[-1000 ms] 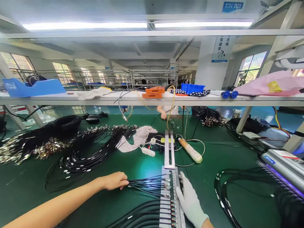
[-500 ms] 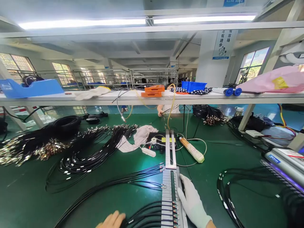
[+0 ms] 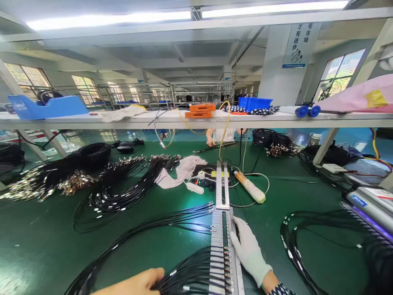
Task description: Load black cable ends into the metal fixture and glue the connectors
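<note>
Black cables [image 3: 187, 266]; green tabletop [image 3: 267, 237] — windows [image 3: 86, 88] beyond

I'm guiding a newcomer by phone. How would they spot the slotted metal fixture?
On the green table below the long shelf, find the white-gloved right hand. The slotted metal fixture lies just left of it, straight and silvery, unlike the curving black cables.

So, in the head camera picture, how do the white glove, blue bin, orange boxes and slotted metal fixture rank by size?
1. Slotted metal fixture
2. White glove
3. Blue bin and orange boxes: too alike to rank.
These are apparent sizes; the glove is nearer than the bin.
</note>
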`<move>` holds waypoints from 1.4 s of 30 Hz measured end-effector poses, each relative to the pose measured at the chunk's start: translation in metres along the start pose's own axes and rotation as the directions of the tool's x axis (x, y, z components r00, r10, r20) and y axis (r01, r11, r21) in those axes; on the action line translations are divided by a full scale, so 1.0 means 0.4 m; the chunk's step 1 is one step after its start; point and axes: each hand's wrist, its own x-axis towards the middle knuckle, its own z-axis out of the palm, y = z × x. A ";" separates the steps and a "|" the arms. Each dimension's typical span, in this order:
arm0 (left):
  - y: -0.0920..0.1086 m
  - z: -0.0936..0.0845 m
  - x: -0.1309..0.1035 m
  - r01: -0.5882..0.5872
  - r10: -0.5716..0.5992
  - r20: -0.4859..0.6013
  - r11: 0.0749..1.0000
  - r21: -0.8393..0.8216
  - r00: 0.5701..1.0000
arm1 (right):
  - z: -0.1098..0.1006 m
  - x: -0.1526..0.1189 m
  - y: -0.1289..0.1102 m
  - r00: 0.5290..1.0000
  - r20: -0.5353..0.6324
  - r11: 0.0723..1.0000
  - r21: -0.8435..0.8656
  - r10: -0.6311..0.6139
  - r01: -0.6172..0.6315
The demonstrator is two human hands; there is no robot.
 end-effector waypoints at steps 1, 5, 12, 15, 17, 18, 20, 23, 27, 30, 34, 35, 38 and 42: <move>0.026 -0.009 -0.015 0.096 -0.093 0.058 0.994 -0.046 0.994 | -0.002 0.001 -0.002 1.000 0.003 1.000 0.000 -0.004 0.004; 0.126 -0.058 -0.051 0.037 -0.034 0.029 0.994 -0.101 0.999 | -0.004 0.003 -0.004 0.998 0.068 0.999 0.029 0.017 -0.019; 0.087 -0.112 -0.035 -0.020 0.025 -0.074 0.997 0.068 0.997 | -0.013 0.010 -0.008 0.989 0.144 0.999 0.037 0.020 -0.026; 0.055 -0.130 -0.027 -0.049 0.052 -0.083 0.998 0.041 0.995 | -0.017 0.009 -0.010 0.990 0.137 0.999 0.029 0.017 -0.022; 0.044 -0.140 -0.016 -0.058 0.061 -0.105 0.998 0.037 0.993 | -0.016 0.007 -0.008 0.990 0.136 0.999 0.027 0.019 -0.023; 0.041 -0.145 -0.010 -0.058 0.063 -0.122 0.997 0.044 0.990 | -0.015 0.007 -0.007 0.990 0.137 0.999 0.026 0.021 -0.025; 0.034 -0.157 -0.004 -0.056 0.063 -0.132 0.997 0.060 0.989 | -0.014 0.006 -0.005 0.990 0.142 0.999 0.027 0.023 -0.027; 0.016 -0.193 -0.008 -0.075 0.082 -0.096 0.994 0.075 0.992 | -0.016 0.006 -0.007 0.989 0.146 0.999 0.029 0.025 -0.029; -0.016 -0.249 -0.003 -0.056 0.146 -0.212 0.923 0.382 0.966 | -0.023 0.009 -0.016 0.988 0.149 0.999 0.034 0.031 -0.036; -0.005 -0.249 0.040 0.039 0.213 -0.358 0.813 0.581 0.909 | -0.028 0.013 -0.023 0.988 0.153 0.999 0.036 0.035 -0.041; 0.075 -0.220 0.161 -0.117 0.489 -0.243 0.595 0.795 0.837 | -0.028 0.013 -0.022 0.989 0.147 0.998 0.044 0.028 -0.034; 0.099 -0.222 0.196 -0.154 0.507 -0.184 0.553 0.819 0.842 | -0.026 0.012 -0.020 0.989 0.144 0.998 0.046 0.028 -0.034; 0.161 -0.265 0.283 -0.153 0.435 -0.127 0.552 0.820 0.891 | -0.019 0.003 -0.007 0.991 0.128 0.998 0.045 0.038 -0.044; 0.204 -0.321 0.296 -0.092 0.377 -0.162 0.571 0.816 0.912 | -0.003 -0.003 0.010 0.990 0.120 0.994 0.065 0.075 -0.083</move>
